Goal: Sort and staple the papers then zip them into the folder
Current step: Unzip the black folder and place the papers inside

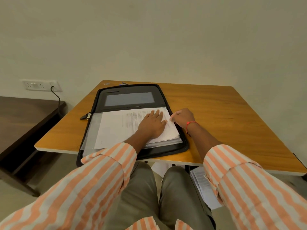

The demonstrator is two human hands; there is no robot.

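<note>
A black zip folder (pixel 129 90) lies open on the wooden table (pixel 224 113), its near end hanging over the front edge. Printed papers (pixel 116 127) lie on clear plastic sleeves in the folder's near half. My left hand (pixel 152 124) rests flat on the papers with its fingers straight. My right hand (pixel 183 118) is at the papers' right edge, thumb and fingertip pinching the sheet's edge. The zip pull (pixel 88 116) lies on the table at the folder's left side. No stapler is in view.
A dark wooden bench (pixel 25 120) stands to the left, below a wall socket (pixel 41 85) with a black cable. Loose printed sheets (pixel 202 185) lie on the floor under the table by my right knee. Small items (pixel 123 83) sit behind the folder.
</note>
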